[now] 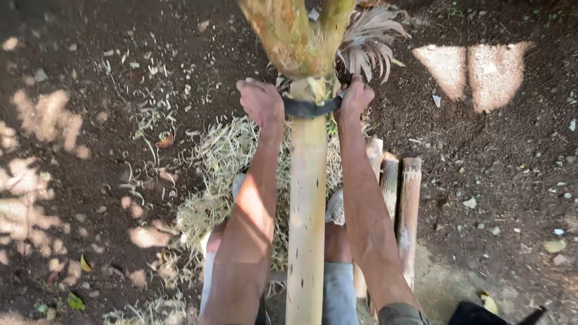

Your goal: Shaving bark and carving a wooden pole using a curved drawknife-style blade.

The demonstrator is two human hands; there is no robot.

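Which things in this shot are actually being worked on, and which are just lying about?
In use:
- left hand and right hand, each gripping an end of the dark curved blade
- pale bamboo pole the blade lies across
- forked stump at its far end

Lying about:
- cut bamboo pieces
- pile of shavings
- dry leaves

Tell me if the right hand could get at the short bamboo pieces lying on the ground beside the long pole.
Probably yes. The right hand grips the dark curved blade across the long pole, but the short bamboo pieces lie uncovered just beside that forearm.
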